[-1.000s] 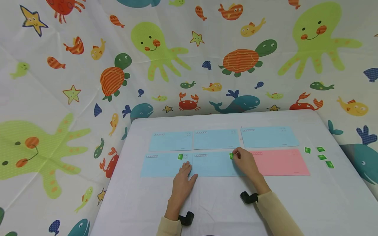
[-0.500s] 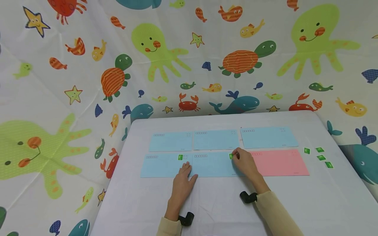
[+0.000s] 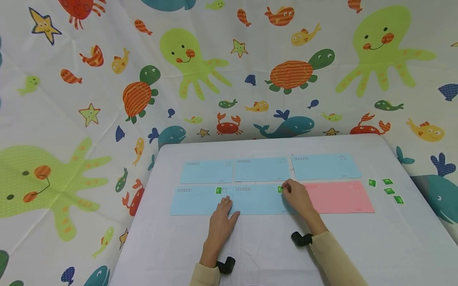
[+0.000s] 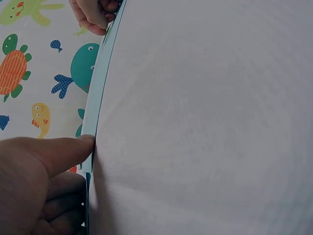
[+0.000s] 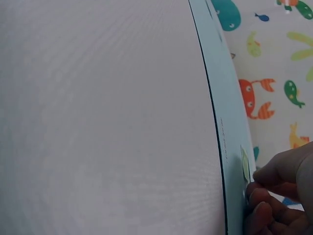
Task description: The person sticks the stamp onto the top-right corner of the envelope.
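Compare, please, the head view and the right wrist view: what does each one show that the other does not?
Only the head view: the left hand, the pink envelope, four loose green stickers at the right, and the beige sleeves.

Only the right wrist view: a close, low side look at curled fingertips, which the back of the hand mostly hides in the head view.

Both: the right hand at a green sticker on a blue envelope, the white tabletop and the sea-animal cloth.

6 envs (image 3: 262,171) on tbl (image 3: 264,246), 2 rows of 3; 4 stamps (image 3: 389,191) R of front row, 1 stamp (image 3: 218,190) on front-L env (image 3: 195,203).
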{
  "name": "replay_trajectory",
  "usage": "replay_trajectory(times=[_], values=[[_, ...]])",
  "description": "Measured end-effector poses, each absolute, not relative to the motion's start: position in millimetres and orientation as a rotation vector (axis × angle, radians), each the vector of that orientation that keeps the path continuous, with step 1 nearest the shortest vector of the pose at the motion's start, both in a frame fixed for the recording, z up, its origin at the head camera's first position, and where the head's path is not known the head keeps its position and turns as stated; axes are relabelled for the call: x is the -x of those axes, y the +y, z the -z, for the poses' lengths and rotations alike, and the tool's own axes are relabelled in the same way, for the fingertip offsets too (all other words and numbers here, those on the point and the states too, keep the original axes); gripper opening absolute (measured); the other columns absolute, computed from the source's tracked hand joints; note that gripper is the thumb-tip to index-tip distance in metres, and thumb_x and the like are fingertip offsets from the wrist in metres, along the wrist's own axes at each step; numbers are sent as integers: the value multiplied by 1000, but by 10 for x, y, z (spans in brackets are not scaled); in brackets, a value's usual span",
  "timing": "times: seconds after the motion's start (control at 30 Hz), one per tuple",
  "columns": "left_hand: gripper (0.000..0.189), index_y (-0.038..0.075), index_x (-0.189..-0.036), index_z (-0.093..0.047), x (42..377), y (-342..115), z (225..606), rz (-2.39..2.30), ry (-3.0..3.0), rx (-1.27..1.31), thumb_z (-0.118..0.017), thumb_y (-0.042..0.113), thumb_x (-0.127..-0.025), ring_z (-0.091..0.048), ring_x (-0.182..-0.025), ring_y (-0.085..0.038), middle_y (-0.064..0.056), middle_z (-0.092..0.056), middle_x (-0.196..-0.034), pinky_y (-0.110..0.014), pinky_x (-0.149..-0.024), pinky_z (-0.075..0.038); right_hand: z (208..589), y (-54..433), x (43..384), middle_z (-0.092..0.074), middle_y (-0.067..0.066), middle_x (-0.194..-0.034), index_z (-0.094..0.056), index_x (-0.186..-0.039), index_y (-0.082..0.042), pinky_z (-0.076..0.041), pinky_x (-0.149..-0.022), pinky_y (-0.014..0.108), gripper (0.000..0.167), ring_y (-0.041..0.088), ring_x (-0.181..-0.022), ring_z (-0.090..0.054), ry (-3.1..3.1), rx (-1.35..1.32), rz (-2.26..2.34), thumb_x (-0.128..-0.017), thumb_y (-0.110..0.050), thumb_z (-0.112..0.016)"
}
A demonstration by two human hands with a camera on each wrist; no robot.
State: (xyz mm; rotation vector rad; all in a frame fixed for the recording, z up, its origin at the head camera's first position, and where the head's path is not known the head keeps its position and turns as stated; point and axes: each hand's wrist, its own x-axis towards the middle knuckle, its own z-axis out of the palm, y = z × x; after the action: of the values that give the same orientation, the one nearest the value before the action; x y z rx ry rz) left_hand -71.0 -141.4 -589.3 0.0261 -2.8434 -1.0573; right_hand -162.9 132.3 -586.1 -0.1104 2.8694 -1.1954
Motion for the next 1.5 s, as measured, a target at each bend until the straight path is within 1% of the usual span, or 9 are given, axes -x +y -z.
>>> replay_trajectory(times=[0.23, 0.43, 0.6, 0.77, 1.0, 1.13, 1.3, 1.5], values=[[52, -6, -133, -60, 707, -1408, 5874, 1071, -2848, -34, -73, 23, -92, -45, -143, -36, -18, -53, -148, -55, -115, -38, 5835, 1418, 1609, -63, 10, -87, -66, -107, -1, -43, -64, 25, 18, 19, -75, -52, 2866, 83, 1258, -98, -12, -54], [52, -6, -133, -60, 712, -1420, 5877, 1064, -2849, -28, -73, 23, -92, -45, -143, -36, -19, -53, -147, -55, -115, -38, 5769, 1525, 1588, -64, 11, -92, -66, -111, -1, -44, -66, 24, 20, 21, -80, -54, 2843, 27, 1306, -99, -13, -55], [52, -7, -132, -61, 709, -1427, 5880, 1062, -2844, -15, -74, 22, -91, -46, -142, -38, -19, -54, -146, -56, -114, -39, 5702, 1612, 1559, -65, 12, -92, -66, -111, -1, -46, -63, 21, 20, 18, -76, -55, 2846, 15, 1327, -99, -13, -54], [52, -6, -133, -61, 711, -1428, 5884, 1072, -2844, -30, -73, 22, -91, -45, -142, -37, -19, -54, -147, -56, -114, -39, 5642, 1690, 1523, -66, 13, -90, -66, -112, 1, -46, -59, 20, 22, 15, -70, -57, 2855, 27, 1349, -100, -13, -54], [52, -5, -133, -61, 710, -1419, 5871, 1069, -2848, -43, -73, 22, -91, -45, -142, -37, -18, -54, -147, -56, -114, -39, 5577, 1850, 1455, -69, 14, -95, -65, -116, 0, -49, -63, 24, 26, 15, -75, -61, 2851, -1, 1339, -102, -17, -52], [51, -6, -132, -61, 711, -1421, 5877, 1059, -2844, -29, -74, 22, -91, -46, -142, -37, -19, -55, -146, -56, -114, -39, 5558, 1936, 1406, -68, 15, -96, -64, -117, 0, -49, -64, 25, 28, 17, -76, -62, 2867, -27, 1328, -102, -19, -50], [51, -6, -132, -61, 712, -1427, 5884, 1052, -2844, -18, -73, 22, -91, -46, -142, -37, -19, -54, -146, -55, -114, -39, 5531, 2033, 1362, -67, 17, -98, -63, -117, 1, -50, -66, 25, 29, 17, -77, -63, 2883, -68, 1314, -103, -21, -51], [52, -6, -132, -61, 711, -1432, 5883, 1039, -2849, -12, -73, 23, -91, -46, -142, -37, -19, -54, -147, -55, -114, -40, 5512, 2146, 1344, -67, 17, -98, -63, -118, 1, -50, -65, 23, 31, 16, -76, -65, 2901, -104, 1308, -103, -24, -51]])
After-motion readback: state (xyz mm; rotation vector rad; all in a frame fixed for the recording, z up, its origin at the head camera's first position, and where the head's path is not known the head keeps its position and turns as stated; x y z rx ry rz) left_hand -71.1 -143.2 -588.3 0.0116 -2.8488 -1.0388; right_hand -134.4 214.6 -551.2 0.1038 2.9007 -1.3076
